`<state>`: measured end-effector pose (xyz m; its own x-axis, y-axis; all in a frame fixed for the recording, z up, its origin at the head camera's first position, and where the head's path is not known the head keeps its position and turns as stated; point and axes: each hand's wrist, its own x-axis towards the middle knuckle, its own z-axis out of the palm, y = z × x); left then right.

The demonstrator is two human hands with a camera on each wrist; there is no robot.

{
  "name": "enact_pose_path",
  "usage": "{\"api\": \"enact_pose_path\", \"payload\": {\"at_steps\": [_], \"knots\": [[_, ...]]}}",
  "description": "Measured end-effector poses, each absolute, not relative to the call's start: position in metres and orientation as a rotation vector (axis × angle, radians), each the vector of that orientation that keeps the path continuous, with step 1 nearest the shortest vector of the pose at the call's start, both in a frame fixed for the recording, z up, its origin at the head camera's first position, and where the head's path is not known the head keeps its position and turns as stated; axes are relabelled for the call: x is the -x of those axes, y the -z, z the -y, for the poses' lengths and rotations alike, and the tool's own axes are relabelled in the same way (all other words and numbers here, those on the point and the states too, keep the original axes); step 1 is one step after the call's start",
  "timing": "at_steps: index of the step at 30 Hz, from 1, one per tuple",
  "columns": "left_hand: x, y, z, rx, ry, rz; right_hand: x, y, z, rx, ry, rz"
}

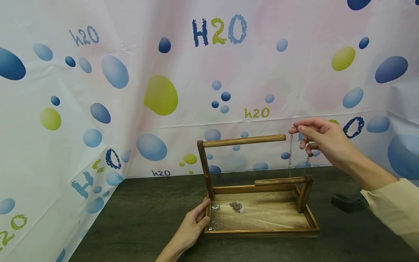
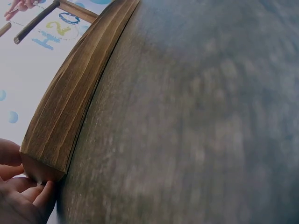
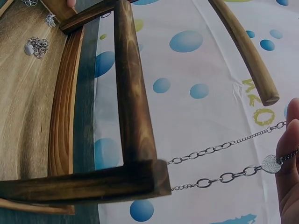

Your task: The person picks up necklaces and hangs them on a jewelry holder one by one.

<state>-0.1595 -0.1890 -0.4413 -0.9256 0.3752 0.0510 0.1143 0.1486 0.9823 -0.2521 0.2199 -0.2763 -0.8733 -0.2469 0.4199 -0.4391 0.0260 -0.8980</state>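
Note:
My right hand (image 1: 322, 138) is raised above the right end of a wooden jewelry stand (image 1: 262, 234), pinching a silver chain necklace (image 1: 290, 154). Two strands of the chain hang down toward the lower bar (image 1: 278, 181), where their lower part is hidden behind the wood. A small flat silver pendant (image 3: 271, 164) lies against the fingers in the right wrist view. At the stand's left end, my left hand (image 1: 193, 223) grips the wall of its tray base, with the thumb near the front corner. The higher bar (image 1: 243, 141) ends just left of the right hand.
Inside the tray lie a bunched chain with a pale round pendant (image 1: 242, 210), a small silver piece (image 1: 215, 207) and silver hoops (image 1: 214, 225). A black object (image 1: 348, 203) is by the right sleeve. A printed sheet (image 1: 183, 54) hangs behind the dark table (image 1: 140, 214).

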Motion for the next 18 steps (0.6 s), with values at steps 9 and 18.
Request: {"api": "enact_pose_path", "payload": {"at_steps": [9, 18], "knots": [[0.16, 0.442, 0.19, -0.484, -1.875, -2.204, 0.255, 0.271, -0.207, -0.714, -1.961, 2.15], [0.16, 0.441, 0.19, -0.473, -1.88, -2.189, 0.259, 0.27, -0.196, -0.797, -2.031, 2.112]]}}
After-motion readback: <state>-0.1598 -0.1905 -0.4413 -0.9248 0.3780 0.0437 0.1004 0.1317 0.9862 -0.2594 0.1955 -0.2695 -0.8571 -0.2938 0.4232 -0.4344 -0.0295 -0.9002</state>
